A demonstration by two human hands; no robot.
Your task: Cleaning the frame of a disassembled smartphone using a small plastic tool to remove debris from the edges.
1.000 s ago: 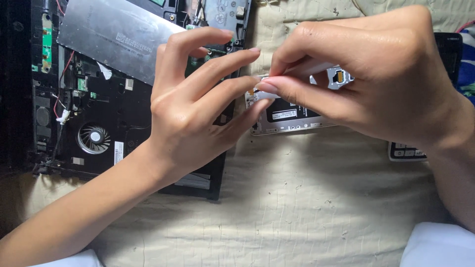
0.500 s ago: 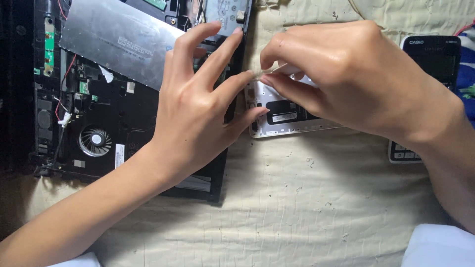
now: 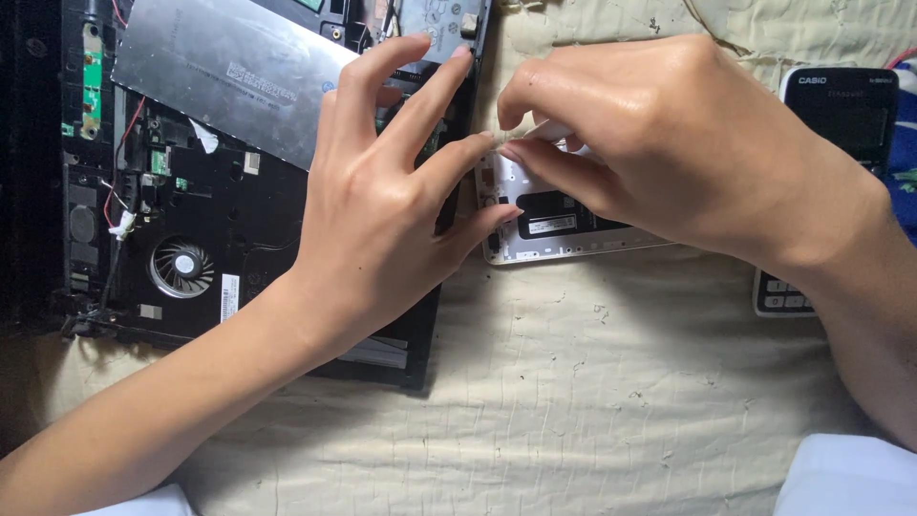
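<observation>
Both hands on silver drive (image 3: 564,229): left hand (image 3: 382,229) spread, fingertips steadying its edge; right hand (image 3: 669,153) pinching its top.

Left hand (image 3: 377,229) in from the lower left, forearm bare, fingers (image 3: 435,91) spread and arched, tips pressing down, thumb stretched out to the right. Right hand (image 3: 683,158) reaching across from the right edge, knuckles up, wrist bent, fingertips (image 3: 516,151) bunched in a tight pinch just beside the left fingertips. Both forearms angled inward, hands nearly touching.
</observation>
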